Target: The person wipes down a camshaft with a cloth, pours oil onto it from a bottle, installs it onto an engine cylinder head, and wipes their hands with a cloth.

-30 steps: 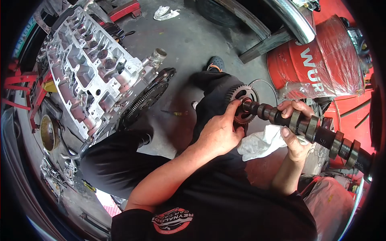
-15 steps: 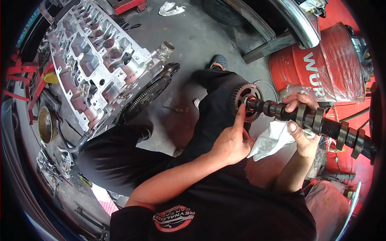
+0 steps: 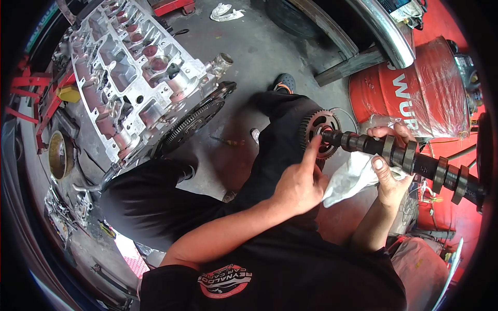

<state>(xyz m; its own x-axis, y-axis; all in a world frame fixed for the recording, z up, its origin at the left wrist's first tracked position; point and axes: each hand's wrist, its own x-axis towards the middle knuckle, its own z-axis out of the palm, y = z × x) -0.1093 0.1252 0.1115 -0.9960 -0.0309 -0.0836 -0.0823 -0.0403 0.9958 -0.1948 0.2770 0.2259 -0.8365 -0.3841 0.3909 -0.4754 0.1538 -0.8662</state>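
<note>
A dark camshaft (image 3: 363, 144) slants across in front of me, its lobes running off to the right. On its left end sits a toothed sprocket (image 3: 314, 127) with cut-out openings. My right hand (image 3: 391, 166) grips the shaft near its middle, thumb on the near side and fingers over the far side. A white cloth (image 3: 348, 179) hangs below the shaft, bunched by my right hand and reaching my left hand. My left hand (image 3: 301, 187) has its index finger stretched up to the sprocket's hub. Its other fingers are curled beside the cloth, and what they hold is hidden.
An aluminium cylinder head (image 3: 122, 72) and a toothed flywheel (image 3: 194, 120) stand at the left. A metal bowl (image 3: 58, 155) lies at far left. A red drum (image 3: 386, 93) wrapped in plastic is at right, beside a metal-framed bench (image 3: 342, 67). A rag (image 3: 226, 12) lies on the floor.
The view has shifted slightly, so the surroundings sit a little lower. My left index finger stays at the sprocket hub, and my right hand keeps its grip on the camshaft.
</note>
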